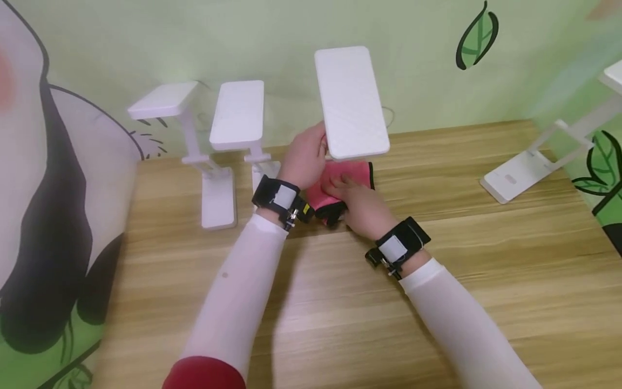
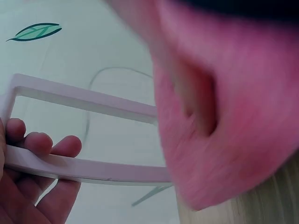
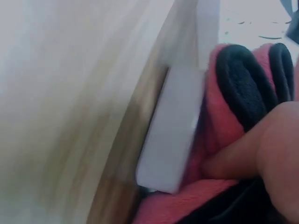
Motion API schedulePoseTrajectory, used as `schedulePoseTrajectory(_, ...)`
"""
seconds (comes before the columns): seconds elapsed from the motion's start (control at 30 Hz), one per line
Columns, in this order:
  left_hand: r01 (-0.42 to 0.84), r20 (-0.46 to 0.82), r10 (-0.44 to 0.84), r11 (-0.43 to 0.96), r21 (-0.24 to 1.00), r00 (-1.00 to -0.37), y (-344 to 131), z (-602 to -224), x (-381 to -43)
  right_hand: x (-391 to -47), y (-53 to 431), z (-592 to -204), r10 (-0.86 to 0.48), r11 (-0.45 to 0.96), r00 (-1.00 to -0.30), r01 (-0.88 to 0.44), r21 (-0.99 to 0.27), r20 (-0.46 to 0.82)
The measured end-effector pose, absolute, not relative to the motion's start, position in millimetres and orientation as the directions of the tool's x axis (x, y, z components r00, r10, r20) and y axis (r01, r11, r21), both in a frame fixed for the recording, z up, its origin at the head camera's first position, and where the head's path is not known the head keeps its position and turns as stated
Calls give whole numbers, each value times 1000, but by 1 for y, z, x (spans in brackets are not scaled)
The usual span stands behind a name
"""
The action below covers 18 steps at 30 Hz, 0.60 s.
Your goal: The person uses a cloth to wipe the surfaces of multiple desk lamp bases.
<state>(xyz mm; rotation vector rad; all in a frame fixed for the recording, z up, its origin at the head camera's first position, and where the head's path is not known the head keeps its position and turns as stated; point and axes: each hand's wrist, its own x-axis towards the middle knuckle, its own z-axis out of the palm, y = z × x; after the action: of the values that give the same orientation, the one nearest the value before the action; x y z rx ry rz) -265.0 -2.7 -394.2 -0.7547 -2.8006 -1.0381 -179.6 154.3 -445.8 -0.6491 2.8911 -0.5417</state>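
A white desk lamp [image 1: 352, 102] stands near the wall, its flat head raised over both hands. My left hand [image 1: 303, 159] grips one bar of the lamp's support arm [image 2: 107, 170], fingers curled round it in the left wrist view. Below the lamp head, my right hand [image 1: 366, 210] holds a folded pink cloth [image 1: 357, 172] with black edging against the lamp. In the right wrist view the thumb [image 3: 243, 156] presses the cloth along the side of the white base [image 3: 173, 126]. The cloth hides most of that base in the head view.
Two similar white lamps, a far-left one [image 1: 218, 200] and a nearer one [image 1: 238, 113], stand left of the hands. Another lamp [image 1: 517, 175] is at the right. A printed wall [image 1: 272, 38] backs the wooden table [image 1: 340, 324].
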Motion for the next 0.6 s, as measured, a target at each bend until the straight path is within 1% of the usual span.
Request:
schedulePoseTrajectory(0.17,452,202,423,655,606,-884,-6,-391,-264,-148,157,-440,-473,827,-880,-433,-357,-29)
schedulePoseTrajectory(0.37,427,182,407,665,613,-895,-8,-391,-263,-118,159,-444,-504,806,-863,-464,-368,-15)
schedulePoseTrajectory(0.47,416,170,402,674,610,-900,-8,-392,-262,-115,163,-446,-517,793,-856,-475,-381,-8)
schedulePoseTrajectory(0.6,424,182,402,672,608,-897,-7,-391,-265,-136,165,-441,-499,785,-866,-463,-412,24)
